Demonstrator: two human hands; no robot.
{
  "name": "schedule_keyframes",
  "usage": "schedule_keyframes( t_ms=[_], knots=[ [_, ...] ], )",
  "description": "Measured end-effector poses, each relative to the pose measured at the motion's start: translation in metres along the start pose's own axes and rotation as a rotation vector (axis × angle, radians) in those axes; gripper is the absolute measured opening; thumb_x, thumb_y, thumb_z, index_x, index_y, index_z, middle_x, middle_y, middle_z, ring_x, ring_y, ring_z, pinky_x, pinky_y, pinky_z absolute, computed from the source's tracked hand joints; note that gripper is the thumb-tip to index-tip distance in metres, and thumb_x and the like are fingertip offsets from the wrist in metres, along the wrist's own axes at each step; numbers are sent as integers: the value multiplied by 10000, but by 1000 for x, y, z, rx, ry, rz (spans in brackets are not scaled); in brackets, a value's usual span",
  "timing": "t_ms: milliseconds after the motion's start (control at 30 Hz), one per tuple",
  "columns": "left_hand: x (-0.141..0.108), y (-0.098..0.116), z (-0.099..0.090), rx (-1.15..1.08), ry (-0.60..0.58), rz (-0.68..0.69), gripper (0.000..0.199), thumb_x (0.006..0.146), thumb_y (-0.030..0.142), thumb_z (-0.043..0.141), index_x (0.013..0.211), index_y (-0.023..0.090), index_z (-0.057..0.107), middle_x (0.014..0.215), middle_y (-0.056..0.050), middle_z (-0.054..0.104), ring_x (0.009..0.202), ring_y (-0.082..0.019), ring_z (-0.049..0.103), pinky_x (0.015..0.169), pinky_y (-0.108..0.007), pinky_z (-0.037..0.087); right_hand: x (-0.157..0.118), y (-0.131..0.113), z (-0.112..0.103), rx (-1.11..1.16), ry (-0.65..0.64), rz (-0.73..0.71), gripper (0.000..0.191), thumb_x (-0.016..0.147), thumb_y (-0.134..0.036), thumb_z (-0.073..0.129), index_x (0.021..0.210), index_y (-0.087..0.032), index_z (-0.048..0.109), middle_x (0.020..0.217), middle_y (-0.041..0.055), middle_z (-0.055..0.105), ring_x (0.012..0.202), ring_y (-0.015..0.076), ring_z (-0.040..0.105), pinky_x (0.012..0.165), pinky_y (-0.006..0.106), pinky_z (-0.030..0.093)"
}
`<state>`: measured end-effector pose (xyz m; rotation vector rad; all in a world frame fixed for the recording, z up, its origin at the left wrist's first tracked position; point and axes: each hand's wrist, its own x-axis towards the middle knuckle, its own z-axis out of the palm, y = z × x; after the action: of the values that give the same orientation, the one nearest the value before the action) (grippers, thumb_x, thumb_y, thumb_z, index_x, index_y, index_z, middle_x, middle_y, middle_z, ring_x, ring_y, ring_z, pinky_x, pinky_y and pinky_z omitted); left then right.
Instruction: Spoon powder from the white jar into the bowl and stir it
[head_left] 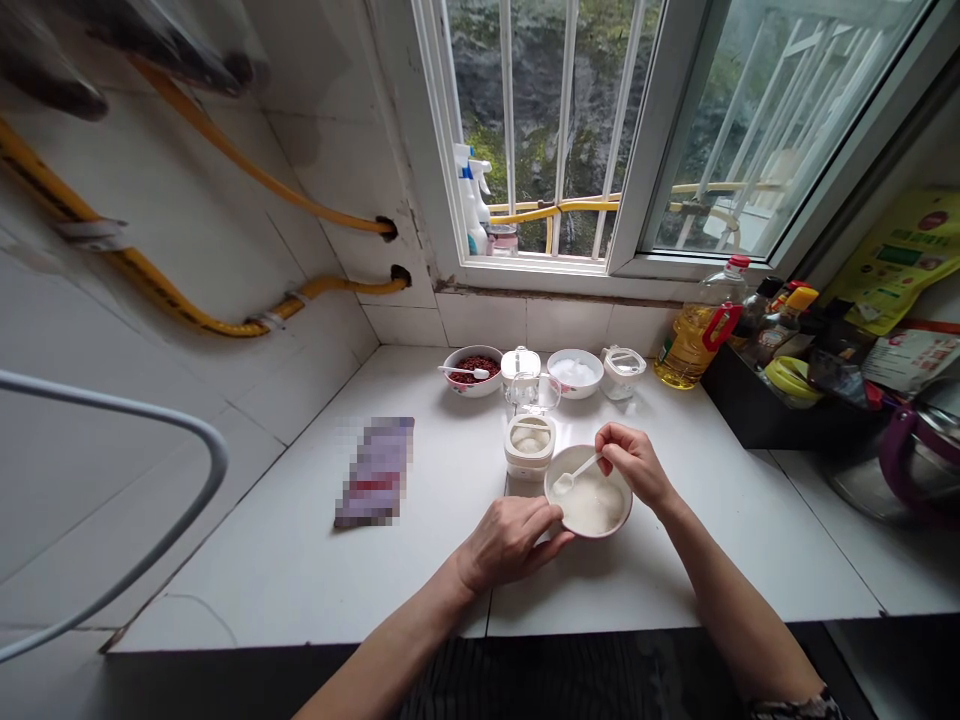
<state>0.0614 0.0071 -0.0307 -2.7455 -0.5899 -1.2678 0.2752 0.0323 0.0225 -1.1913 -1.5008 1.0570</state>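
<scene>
My left hand (517, 538) grips the left rim of a bowl (627, 508) that holds a pale, fine-grained substance (596, 503). Pinched in the fingers of my right hand (634, 462) is a small white spoon (576, 475), its scoop over the left part of the bowl. Just behind and left of the bowl stands a white container (529, 462) with pale contents and its clear lid tilted up. Farther back are a bowl of dark red bits (472, 362) with a spoon across it, a white lidded container (520, 368), a bowl of white contents (574, 373) and a clear jar (623, 374).
A purple packet (377, 472), partly pixelated, lies at left on the white counter (285, 560). An oil bottle (686, 340) and a black box (757, 405) of bottles stand at right, beside a glass-lidded pot (870, 485). A grey-white tube (210, 460) curves in at far left.
</scene>
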Motion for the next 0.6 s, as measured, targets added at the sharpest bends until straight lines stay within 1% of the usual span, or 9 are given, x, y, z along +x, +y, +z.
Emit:
schedule_keyframes(
  t_ms=[133,333,500,600],
  knots=[
    [0,0,0,-9,-3,1,154,998,279,451,896,173,498,612,30,546,485,-114,505,462,-261,329,3,-2,-2,118,49,58,67,627,-227,498,616,-193,555,450,-47,498,466,112,428,529,260,348],
    [-1,-1,1,-22,-6,-4,141,995,273,451,905,176,501,616,32,548,488,-112,502,468,-257,330,5,-3,-4,181,95,126,67,594,-230,516,596,-189,568,422,-40,517,457,113,426,562,275,351],
    [-1,-1,1,-22,-10,-1,129,988,265,471,901,173,498,613,32,543,485,-112,500,465,-260,322,7,-1,-6,231,108,156,59,605,-233,533,607,-191,575,424,-42,524,464,115,429,584,287,358],
    [-1,-1,1,-20,-9,-1,141,990,277,469,895,176,495,609,35,538,482,-111,502,467,-258,320,7,0,-6,266,118,138,64,642,-257,565,653,-195,577,454,-38,549,498,132,477,601,296,391]
  ],
)
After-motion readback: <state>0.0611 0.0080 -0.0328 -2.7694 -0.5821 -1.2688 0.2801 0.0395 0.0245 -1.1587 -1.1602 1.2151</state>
